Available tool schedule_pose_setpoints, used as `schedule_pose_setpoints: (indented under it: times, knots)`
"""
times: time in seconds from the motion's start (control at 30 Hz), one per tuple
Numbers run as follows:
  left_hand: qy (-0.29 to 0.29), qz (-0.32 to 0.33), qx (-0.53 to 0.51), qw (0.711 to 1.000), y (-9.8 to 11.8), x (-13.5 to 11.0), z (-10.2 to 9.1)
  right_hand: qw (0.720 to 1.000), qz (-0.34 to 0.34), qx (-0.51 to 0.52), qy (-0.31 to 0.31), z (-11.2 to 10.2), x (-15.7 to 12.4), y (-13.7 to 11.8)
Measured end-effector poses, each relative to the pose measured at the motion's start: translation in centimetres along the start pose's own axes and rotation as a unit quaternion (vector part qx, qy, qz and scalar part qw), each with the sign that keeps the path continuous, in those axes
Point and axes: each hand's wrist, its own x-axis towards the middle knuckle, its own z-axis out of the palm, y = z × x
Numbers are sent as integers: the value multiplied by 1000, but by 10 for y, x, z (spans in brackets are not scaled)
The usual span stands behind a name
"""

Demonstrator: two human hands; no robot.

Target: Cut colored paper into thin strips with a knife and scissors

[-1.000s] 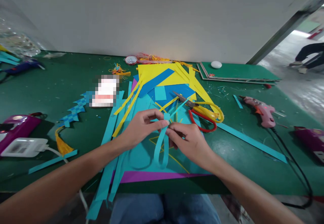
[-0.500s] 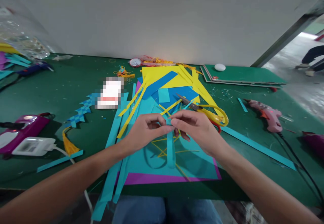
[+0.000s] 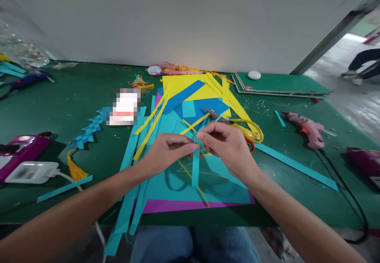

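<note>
My left hand and my right hand meet above the middle of the green table, both pinched on a teal paper strip that hangs down from the fingertips. Thin yellow strips cross at the pinch point. Under the hands lie a teal sheet and a purple sheet. Yellow-handled scissors rest just behind my right hand.
Yellow and blue paper sheets lie behind the hands. A pink glue gun with a black cord sits at the right, a purple device and white adapter at the left. A woven blue strip and loose teal strips surround the work.
The teal strip was a hanging loop a second ago; now it hangs as a single straight strip. My right hand rose from below the pinch to level with my left.
</note>
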Motion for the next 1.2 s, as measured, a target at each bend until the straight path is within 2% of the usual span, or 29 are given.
schedule_pose_setpoints:
  times: [0.17,0.33,1.2]
  knots:
    - [26,43,32,998,-2,0,0,999,5,19,-39,2,0,4]
    - [33,62,37,997,-3,2,1,1000,4,14,-27,2,-1,3]
    - [15,66,55,996,0,-3,2,1000,-12,1,-3,7,-5,2]
